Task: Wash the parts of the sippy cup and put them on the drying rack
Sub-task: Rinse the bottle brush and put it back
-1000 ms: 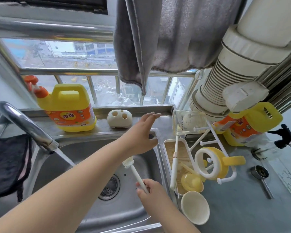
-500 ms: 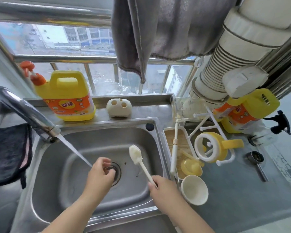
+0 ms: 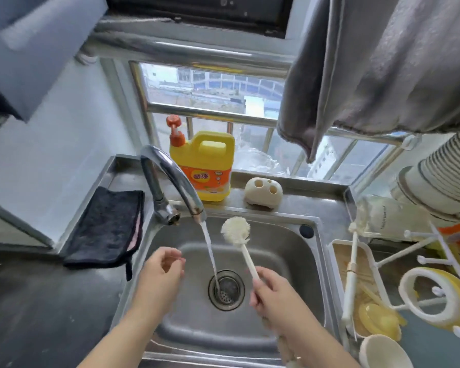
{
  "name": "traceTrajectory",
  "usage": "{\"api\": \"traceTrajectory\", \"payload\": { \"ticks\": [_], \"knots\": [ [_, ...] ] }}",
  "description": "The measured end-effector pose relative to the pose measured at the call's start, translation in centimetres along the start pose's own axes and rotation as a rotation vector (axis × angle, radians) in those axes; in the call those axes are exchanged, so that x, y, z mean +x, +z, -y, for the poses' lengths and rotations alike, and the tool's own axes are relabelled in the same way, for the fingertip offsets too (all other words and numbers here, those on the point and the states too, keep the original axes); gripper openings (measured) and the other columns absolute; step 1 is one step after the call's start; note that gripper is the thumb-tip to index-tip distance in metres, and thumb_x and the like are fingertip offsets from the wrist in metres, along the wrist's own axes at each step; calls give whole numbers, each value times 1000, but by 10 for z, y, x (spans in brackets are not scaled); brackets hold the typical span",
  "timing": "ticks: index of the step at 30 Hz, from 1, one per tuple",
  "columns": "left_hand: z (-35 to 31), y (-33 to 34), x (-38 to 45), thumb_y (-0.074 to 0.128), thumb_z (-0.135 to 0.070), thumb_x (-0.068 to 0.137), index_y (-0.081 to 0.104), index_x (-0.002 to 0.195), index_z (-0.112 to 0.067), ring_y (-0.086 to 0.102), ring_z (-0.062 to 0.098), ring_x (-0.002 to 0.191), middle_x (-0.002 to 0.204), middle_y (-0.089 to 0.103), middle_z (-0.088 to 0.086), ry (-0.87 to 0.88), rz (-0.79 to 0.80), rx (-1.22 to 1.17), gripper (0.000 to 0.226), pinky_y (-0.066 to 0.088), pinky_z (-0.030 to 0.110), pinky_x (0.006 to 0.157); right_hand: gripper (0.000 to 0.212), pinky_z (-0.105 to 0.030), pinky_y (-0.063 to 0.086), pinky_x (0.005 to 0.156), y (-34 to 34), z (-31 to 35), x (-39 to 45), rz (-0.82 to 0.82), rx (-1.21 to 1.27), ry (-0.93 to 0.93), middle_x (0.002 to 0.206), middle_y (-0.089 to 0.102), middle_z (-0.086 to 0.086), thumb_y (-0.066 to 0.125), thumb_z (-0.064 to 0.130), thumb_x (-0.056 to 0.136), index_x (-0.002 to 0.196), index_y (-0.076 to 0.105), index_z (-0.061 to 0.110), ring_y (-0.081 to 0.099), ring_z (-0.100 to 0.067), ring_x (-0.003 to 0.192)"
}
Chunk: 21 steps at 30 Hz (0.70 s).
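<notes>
My right hand point(image 3: 272, 296) grips the handle of a white bottle brush point(image 3: 236, 231), whose bristle head stands upright over the steel sink point(image 3: 284, 264), just right of the running water. My left hand point(image 3: 162, 272) hovers over the sink to the left of the stream, fingers loosely curled and holding nothing. On the white drying rack point(image 3: 356, 282) at the right hang a yellow sippy cup lid with a white ring point(image 3: 425, 296) and a white straw brush. A yellow cup part point(image 3: 377, 318) lies in the rack tray. A cream cup point(image 3: 383, 351) stands in front of the rack.
The tap point(image 3: 170, 179) pours water onto the drain strainer point(image 3: 226, 289). A yellow detergent jug point(image 3: 205, 166) and a cream holder point(image 3: 263, 192) stand on the sill ledge. A black cloth point(image 3: 109, 227) lies left of the sink. A grey towel point(image 3: 383, 65) hangs above.
My left hand drew back from the far sink rim to the water stream, then to its left. The brush head rose and the view swung left.
</notes>
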<state>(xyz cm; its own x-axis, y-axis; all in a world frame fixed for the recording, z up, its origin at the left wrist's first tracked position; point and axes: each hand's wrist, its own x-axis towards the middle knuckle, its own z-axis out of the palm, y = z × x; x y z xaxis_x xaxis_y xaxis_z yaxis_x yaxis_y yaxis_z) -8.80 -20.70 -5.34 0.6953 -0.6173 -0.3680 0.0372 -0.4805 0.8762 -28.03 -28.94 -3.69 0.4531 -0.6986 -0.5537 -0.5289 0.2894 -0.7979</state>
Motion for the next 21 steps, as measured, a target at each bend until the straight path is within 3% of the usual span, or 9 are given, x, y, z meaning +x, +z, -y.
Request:
{"api": "traceTrajectory", "payload": {
  "ticks": [3, 6, 8, 10, 13, 15, 17, 19, 21],
  "knots": [
    [-18, -34, 17, 50, -2, 91, 60, 88, -20, 62, 20, 82, 88, 66, 0, 148, -91, 67, 21, 49, 35, 79, 22, -19, 30, 39, -6, 27, 16, -14, 6, -8, 57, 52, 5, 39, 15, 101, 106, 58, 23, 38, -7, 43],
    [-19, -49, 37, 58, -1, 85, 63, 99, -14, 60, 22, 87, 95, 65, 1, 392, -93, 486, 20, 48, 32, 75, 21, -20, 31, 40, 0, 34, 28, -23, -63, 36, 54, 51, 7, 39, 18, 100, 103, 59, 25, 40, -7, 45],
    [-15, -46, 55, 77, 7, 61, 68, 105, -3, 66, 28, 89, 101, 68, 11, 519, 14, 729, 46, 56, 35, 73, 21, -20, 31, 40, 10, 28, 31, -7, -80, 51, 51, 50, 8, 40, 19, 99, 104, 59, 25, 39, -7, 42],
    [-7, -39, 79, 90, -1, 43, 70, 96, 2, 68, 30, 73, 89, 69, 15, 672, 47, 964, 57, 58, 34, 59, 21, -19, 31, 39, 19, 20, 30, -2, -80, 72, 50, 50, 8, 41, 19, 99, 103, 60, 25, 40, -7, 41],
    [-17, -29, 102, 97, -28, 34, 63, 76, -4, 57, 23, 44, 62, 57, 7, 655, 86, 1147, 58, 42, 22, 36, 21, -19, 32, 40, 27, 10, 29, -3, -72, 94, 50, 50, 7, 41, 18, 99, 103, 60, 26, 40, -7, 41],
    [-18, -21, 117, 96, -39, 23, 65, 73, -4, 53, 20, 38, 55, 55, 6, 641, 159, 1274, 69, 37, 18, 34, 19, -18, 33, 40, 28, 4, 28, -12, -79, 95, 51, 50, 6, 42, 19, 99, 102, 60, 24, 41, -8, 41],
    [-19, -12, 132, 95, -33, 14, 68, 67, -3, 51, 19, 34, 48, 54, 6, 641, 175, 1415, 66, 36, 17, 34, 18, -18, 33, 40, 29, -1, 26, -27, -81, 94, 52, 51, 5, 44, 17, 98, 100, 62, 22, 41, -8, 41],
    [-31, -4, 132, 94, -21, 21, 68, 63, -1, 57, 21, 39, 51, 58, 12, 624, 187, 1571, 53, 42, 21, 36, 18, -15, 33, 41, 30, -5, 26, -42, -89, 98, 52, 52, 4, 46, 16, 97, 98, 63, 22, 42, -7, 41],
    [-35, 4, 131, 79, -7, 66, 64, 100, 8, 68, 32, 84, 96, 66, 24, 523, 251, 1626, 40, 56, 34, 59, 18, -14, 33, 42, 31, -9, 27, -41, -85, 110, 52, 52, 4, 46, 15, 97, 99, 63, 21, 42, -6, 40]
  ]
}}
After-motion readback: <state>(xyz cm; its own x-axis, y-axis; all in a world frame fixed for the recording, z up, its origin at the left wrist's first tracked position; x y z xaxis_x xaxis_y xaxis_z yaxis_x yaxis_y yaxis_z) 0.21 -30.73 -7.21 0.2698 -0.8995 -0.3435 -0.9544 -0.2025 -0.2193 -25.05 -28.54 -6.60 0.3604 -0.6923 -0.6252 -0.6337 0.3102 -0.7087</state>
